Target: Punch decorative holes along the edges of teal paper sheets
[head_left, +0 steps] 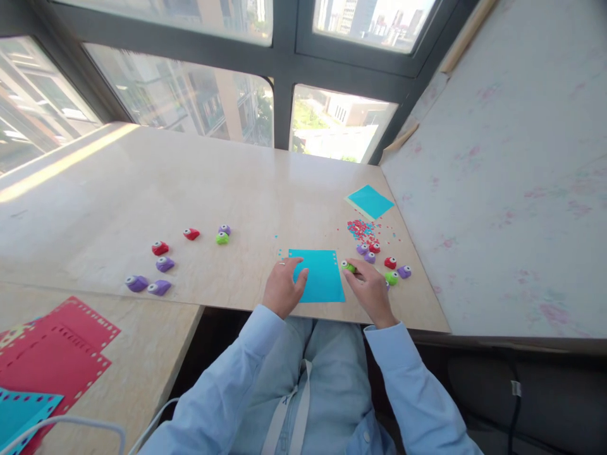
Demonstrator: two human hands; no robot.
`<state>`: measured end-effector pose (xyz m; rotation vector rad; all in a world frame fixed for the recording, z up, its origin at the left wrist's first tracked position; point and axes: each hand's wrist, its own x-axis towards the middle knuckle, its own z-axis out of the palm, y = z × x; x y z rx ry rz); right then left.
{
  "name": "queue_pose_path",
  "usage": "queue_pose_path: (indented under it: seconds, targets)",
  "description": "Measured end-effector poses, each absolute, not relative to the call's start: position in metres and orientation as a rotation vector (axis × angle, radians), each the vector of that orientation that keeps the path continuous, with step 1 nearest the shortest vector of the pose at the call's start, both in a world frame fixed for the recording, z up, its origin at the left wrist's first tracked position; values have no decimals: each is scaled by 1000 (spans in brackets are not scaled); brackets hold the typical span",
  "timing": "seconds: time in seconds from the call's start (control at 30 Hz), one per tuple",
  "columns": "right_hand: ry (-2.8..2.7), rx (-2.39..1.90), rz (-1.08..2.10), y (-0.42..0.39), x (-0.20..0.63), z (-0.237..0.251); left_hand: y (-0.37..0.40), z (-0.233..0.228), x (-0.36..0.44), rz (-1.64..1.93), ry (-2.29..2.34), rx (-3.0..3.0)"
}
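A blue square of paper (318, 278) lies near the table's front edge, with small punched holes along its upper left and right edges. My left hand (284, 285) rests at the paper's left side, its thumb and fingers apart over the sheet. Between the fingers of my right hand (371, 289) is a green craft punch (348, 266) with a white top, close to the paper's right edge. Beside that hand are another green punch (391, 278), a red punch (390, 262) and a purple punch (404, 271). One more purple punch is partly hidden behind the hand.
A pile of red and blue paper bits (361, 230) lies beyond my right hand, near more blue paper (370, 201). Several punches stand at the left, including a purple punch (136, 283). Punched red sheets (57, 360) lie on the lower-left surface. A patterned wall (502, 189) borders the right.
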<state>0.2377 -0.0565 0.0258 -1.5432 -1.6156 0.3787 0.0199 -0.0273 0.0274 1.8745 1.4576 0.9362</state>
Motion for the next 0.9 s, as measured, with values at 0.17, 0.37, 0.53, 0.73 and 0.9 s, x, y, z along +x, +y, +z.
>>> queue_pose_path:
  seconds: [0.17,0.37,0.53,0.73,0.9]
  targets:
    - [-1698,-1629,294,-46,253,13,4,28,46,765,1440,2231]
    - [-1797,-1648,195,-36,251,6,21,23,79,561,1349,2400]
    - [-1849,-1713,185,-35,259,3,24,7,73,549,1315,2483]
    - [-1902,-1709,194,-32,266,0,25,1,63,601,1273,2517]
    - [-1920,-1720,182,-27,264,2,25,2,64,601,1272,2518]
